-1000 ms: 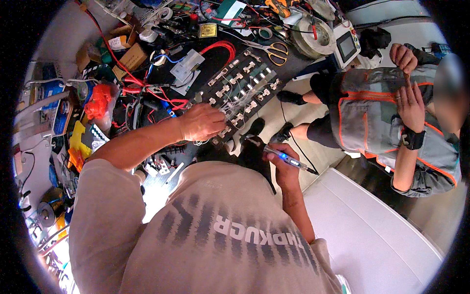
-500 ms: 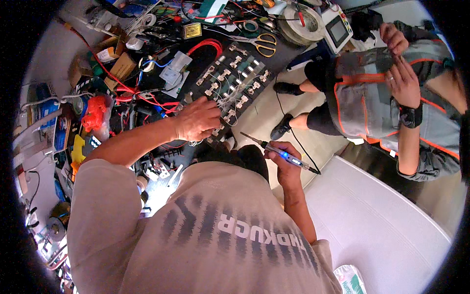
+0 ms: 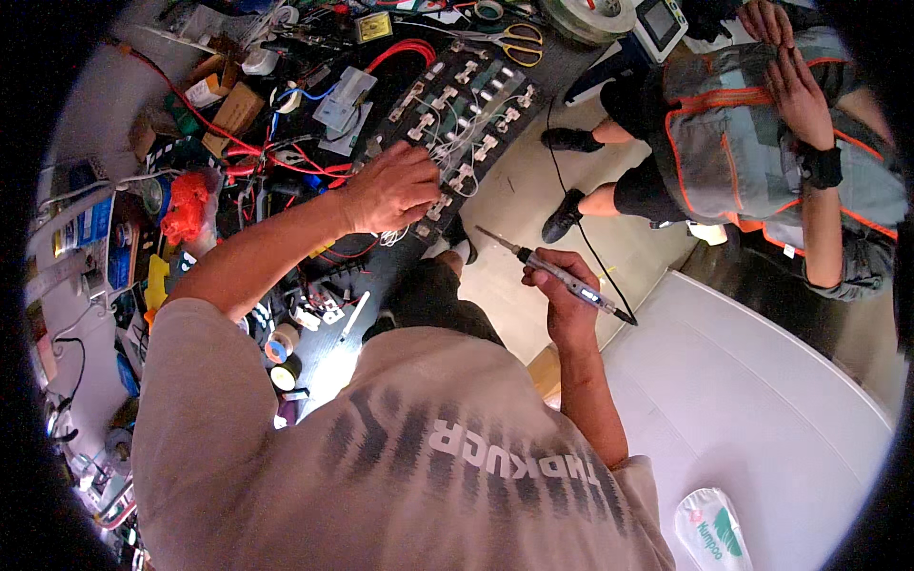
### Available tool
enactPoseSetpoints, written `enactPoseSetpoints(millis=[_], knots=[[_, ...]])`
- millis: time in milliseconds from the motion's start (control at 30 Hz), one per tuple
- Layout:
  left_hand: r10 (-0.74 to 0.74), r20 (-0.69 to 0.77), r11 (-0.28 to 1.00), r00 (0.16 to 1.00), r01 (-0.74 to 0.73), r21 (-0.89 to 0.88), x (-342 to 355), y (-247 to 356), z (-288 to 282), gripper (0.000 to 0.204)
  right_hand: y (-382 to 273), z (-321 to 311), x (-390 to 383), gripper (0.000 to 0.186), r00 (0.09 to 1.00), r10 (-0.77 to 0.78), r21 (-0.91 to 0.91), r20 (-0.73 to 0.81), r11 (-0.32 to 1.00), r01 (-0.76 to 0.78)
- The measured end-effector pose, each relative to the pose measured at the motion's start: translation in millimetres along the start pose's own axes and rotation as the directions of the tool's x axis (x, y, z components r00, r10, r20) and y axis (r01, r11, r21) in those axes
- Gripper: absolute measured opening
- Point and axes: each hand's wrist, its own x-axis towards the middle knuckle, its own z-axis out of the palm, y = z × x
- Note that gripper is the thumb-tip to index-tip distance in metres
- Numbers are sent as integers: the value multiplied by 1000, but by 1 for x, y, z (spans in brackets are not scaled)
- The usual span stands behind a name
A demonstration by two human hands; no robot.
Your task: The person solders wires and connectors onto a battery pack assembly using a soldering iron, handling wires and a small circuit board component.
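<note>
My right hand grips a pen-shaped soldering iron, its bare metal tip pointing up and left, away from the workpiece. A black cord trails from the iron's rear end. My left hand rests at the near left part of a dark battery pack, its fingers curled down; whatever they pinch is hidden. Metal connection tabs run in rows along the pack, and thin white wires spread across its top. A loose bundle of white wire hangs just below my left hand.
Red cables, scissors with yellow handles and a tape reel crowd the bench. Solder spools lie near its front edge. A co-worker in a grey vest stands at right, beyond a white panel.
The whole view has shifted a little. My left hand stays curled at the pack, and my right hand still holds the soldering iron clear of it, now turned slightly.
</note>
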Motion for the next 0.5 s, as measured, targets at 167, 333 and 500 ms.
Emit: enactPoseSetpoints(millis=[167,333,500], knots=[[9,-29,999,1000,-10,-33,-3,0,4,26,12,25,-1,32,998,-47,48,-53,998,49],[30,-31,999,999,-29,42,-5,0,10,30,36,42,3,36,993,-29,-8,-110,1000,28],[44,-67,998,997,-41,47,-11,-2,16,36,57,52,4,33,992,-50,91,-118,994,61]])
